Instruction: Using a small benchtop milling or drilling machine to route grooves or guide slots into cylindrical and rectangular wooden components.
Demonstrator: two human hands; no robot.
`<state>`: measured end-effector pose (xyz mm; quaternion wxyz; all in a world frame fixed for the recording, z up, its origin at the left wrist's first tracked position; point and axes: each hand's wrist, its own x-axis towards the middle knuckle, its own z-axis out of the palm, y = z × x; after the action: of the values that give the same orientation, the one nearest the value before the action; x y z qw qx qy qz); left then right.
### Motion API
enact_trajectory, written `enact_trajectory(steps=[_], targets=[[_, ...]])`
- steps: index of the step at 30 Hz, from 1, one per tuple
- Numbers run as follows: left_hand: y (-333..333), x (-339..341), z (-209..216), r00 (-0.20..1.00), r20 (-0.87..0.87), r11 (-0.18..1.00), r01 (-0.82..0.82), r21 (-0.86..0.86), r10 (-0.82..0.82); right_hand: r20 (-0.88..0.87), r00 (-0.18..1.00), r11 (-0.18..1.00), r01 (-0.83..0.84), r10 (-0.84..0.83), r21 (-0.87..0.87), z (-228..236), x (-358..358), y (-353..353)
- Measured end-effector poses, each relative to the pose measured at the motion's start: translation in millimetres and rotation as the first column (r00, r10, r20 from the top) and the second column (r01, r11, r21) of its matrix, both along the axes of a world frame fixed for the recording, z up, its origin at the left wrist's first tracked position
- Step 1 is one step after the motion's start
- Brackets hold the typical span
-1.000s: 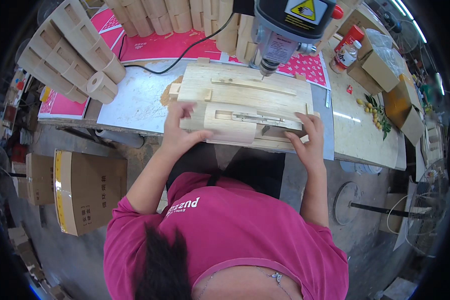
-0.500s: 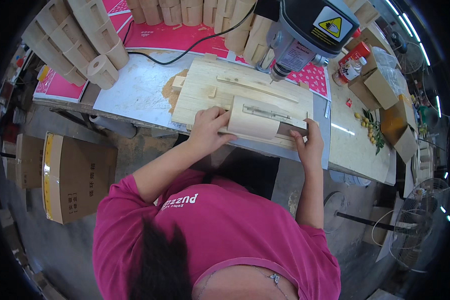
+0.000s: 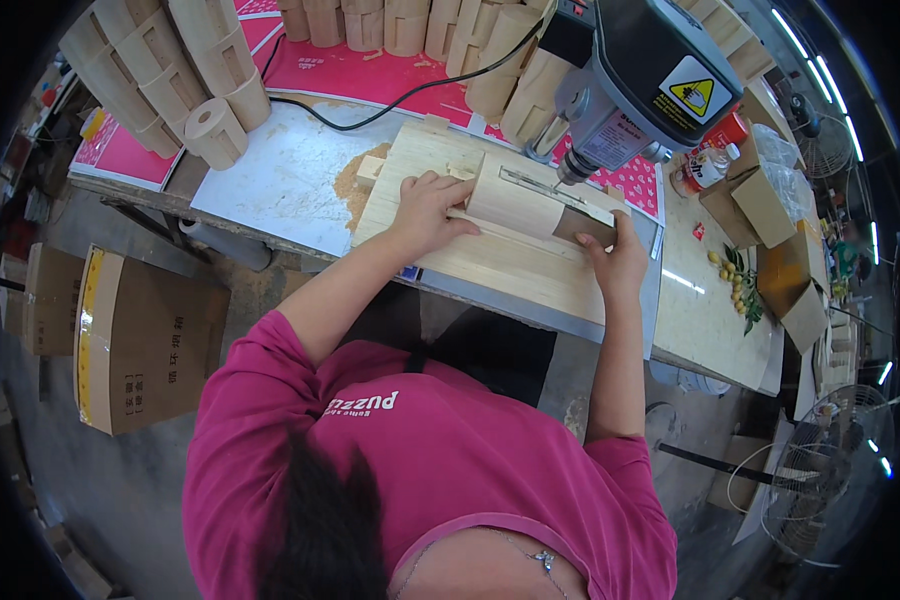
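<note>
One pale wooden cylinder point(image 3: 510, 208) lies on its side on the flat wooden board point(image 3: 490, 262), its long slot facing up. A narrow metal strip point(image 3: 592, 208) runs along the slot and past the right end. Below the strip, a dark flat plate point(image 3: 582, 230) projects from that same end. I have the left hand point(image 3: 430, 212) at the left end of the cylinder; its grip is closed on that end, fingers on the far side, thumb on the near side. I have the right hand point(image 3: 618, 255) at the opposite end; its grip pinches the dark flat plate, with the thumb toward me.

The chuck point(image 3: 576, 167) of the drill press point(image 3: 660, 90) stands directly over the slot. I cannot tell whether the bit touches the work. A small wooden block point(image 3: 369, 170) sits by the board's left edge, beside scattered sawdust point(image 3: 348, 195).

The bench point(image 3: 715, 320) carries the board. Stacked wooden cylinders point(image 3: 405, 28) line its rear. A black cable point(image 3: 370, 122) crosses toward the drill press. To the right I identify a plastic bottle point(image 3: 703, 172), an open cardboard box point(image 3: 755, 212) and a sprig of yellow fruit point(image 3: 740, 288).
</note>
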<state>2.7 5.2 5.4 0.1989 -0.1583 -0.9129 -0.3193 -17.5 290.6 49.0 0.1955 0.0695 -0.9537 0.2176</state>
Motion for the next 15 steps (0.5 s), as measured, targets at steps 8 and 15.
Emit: enact_trajectory(steps=[8, 15], targets=[[-9, -8, -4, 0.985, 0.127, 0.990, 0.106, 0.091, -0.117, 0.196, 0.966, 0.981, -0.145, 0.170, -0.132, 67, -1, 18], [-1, -7, 0, 0.995, 0.061, 0.997, 0.083, -0.002, -0.083, -0.459, 0.886, 0.948, -0.198, 0.065, -0.248, 208, -57, 3]])
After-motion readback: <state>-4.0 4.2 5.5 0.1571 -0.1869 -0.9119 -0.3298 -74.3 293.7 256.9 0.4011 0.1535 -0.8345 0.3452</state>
